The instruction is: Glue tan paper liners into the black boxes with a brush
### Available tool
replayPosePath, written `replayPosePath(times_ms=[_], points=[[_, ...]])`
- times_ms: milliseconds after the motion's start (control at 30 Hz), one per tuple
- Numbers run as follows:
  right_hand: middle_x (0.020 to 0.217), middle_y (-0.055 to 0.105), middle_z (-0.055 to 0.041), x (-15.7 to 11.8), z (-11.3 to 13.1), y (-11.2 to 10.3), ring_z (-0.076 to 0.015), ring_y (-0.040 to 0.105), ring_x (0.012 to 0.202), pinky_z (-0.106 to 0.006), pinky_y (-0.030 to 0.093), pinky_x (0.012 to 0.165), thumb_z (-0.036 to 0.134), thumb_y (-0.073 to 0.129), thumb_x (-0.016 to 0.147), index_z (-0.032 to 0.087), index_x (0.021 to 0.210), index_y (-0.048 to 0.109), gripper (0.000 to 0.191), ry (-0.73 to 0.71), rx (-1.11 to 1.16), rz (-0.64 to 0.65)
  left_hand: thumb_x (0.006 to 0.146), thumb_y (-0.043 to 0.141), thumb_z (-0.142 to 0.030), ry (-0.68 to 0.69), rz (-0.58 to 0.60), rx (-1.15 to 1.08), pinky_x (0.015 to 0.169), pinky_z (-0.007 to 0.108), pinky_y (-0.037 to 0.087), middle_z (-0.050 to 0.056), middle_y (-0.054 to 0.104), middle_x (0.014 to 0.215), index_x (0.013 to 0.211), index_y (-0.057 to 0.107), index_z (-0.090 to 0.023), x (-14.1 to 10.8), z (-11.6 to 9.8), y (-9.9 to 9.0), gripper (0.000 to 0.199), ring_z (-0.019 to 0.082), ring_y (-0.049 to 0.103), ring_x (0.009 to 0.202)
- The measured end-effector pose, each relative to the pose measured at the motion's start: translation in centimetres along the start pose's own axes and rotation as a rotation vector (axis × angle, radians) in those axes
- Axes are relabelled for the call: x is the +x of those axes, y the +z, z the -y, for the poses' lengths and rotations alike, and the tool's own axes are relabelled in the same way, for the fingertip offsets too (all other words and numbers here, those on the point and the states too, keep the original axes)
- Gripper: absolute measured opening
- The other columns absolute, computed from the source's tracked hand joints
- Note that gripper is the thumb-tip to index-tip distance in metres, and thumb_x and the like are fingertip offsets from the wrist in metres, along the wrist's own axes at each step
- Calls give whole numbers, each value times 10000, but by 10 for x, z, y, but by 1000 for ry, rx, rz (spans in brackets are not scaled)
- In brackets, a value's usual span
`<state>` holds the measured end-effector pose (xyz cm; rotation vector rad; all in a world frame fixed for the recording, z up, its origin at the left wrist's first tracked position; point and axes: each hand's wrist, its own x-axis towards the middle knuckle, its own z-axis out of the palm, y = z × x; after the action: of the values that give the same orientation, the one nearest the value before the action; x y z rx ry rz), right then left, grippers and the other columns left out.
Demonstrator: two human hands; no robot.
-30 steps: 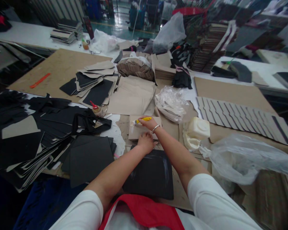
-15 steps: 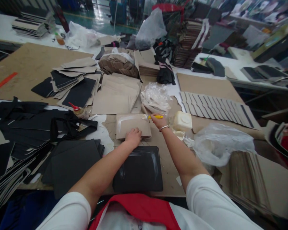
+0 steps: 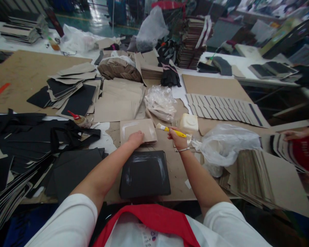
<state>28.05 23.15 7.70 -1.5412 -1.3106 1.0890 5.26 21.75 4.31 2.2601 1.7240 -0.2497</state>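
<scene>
My right hand (image 3: 175, 136) is closed round a yellow-handled brush (image 3: 180, 133), its pale bristles pointing left, a little clear of a small stack of tan boards (image 3: 128, 127). White streaks run along the edges of the top board. On the front edge of that stack lies my left hand (image 3: 136, 138), its fingers drawn together; whether they pinch a board is hidden. Nearer to me is a stack of black boards (image 3: 146, 175) with white smears near its edges. A white container (image 3: 189, 121) stands beyond my right hand.
Black pieces (image 3: 74, 169) and a red-tipped bottle (image 3: 79, 120) are on the left. To the right lie a clear plastic bag (image 3: 229, 144) and a tan board stack (image 3: 262, 175). Another person's hand (image 3: 295, 134) shows at the right edge, by striped pieces. Crumpled plastic (image 3: 161, 101) lies ahead.
The brush has come off the tan board and moved right with my right hand. My left hand's fingers, spread before, are now drawn together. The view has shifted, showing more of the other person.
</scene>
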Motion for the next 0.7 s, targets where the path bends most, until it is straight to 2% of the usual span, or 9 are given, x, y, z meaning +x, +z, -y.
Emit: replayPosePath(times_ms=[100,200,267,367,533,600,667,700], points=[[784,676,-18,-1,-1,0,-98,619,521,-231,534,534,568,507,779,194,1164,528,537,-5,109,-17,882,459,-277,31,-3,8,854,315,437,121,553,1087,1054,572,-139,-4,1,0,248,217,544,1036],[813,679,-26,-5,-10,7,-104,636,534,-227,528,524,612,443,803,212,1232,436,587,2,97,44,822,563,-366,62,-82,30,920,368,404,133,493,1208,1099,541,-155,-9,-2,3,348,276,438,1164],[796,674,-23,-7,-19,14,-111,648,560,-226,525,534,616,433,807,207,1196,434,564,-17,66,90,780,618,-372,37,-111,41,916,381,405,134,480,1223,1151,500,-165,-11,-4,4,441,285,425,1158],[767,663,-15,-9,-30,20,-116,658,592,-238,530,570,599,434,819,198,1106,461,494,-79,5,136,805,579,-264,6,-74,47,883,347,420,129,515,1165,1195,460,-158,-11,-4,4,421,249,467,1098],[772,668,-24,-17,-38,20,-132,668,624,-272,537,614,540,408,867,205,1027,476,378,-161,-154,187,831,486,-158,88,-15,63,847,316,434,127,571,1056,1053,563,-128,-15,0,1,236,222,534,1020],[780,673,-32,-19,-41,20,-143,671,633,-287,538,622,515,410,877,210,1005,479,338,-179,-207,203,847,437,-139,121,4,71,824,316,441,134,580,1022,1001,593,-125,-19,2,-2,220,220,553,990],[788,678,-38,-19,-44,22,-150,672,640,-301,540,628,491,413,884,213,996,479,306,-185,-227,208,857,397,-128,140,-18,74,790,323,448,147,577,1019,981,600,-124,-26,5,-9,237,228,558,976],[792,680,-39,-19,-45,23,-151,673,644,-306,541,631,480,413,887,215,993,478,293,-184,-230,207,858,390,-129,139,-71,66,771,326,449,151,574,1021,976,598,-125,-30,7,-14,239,232,559,967]])
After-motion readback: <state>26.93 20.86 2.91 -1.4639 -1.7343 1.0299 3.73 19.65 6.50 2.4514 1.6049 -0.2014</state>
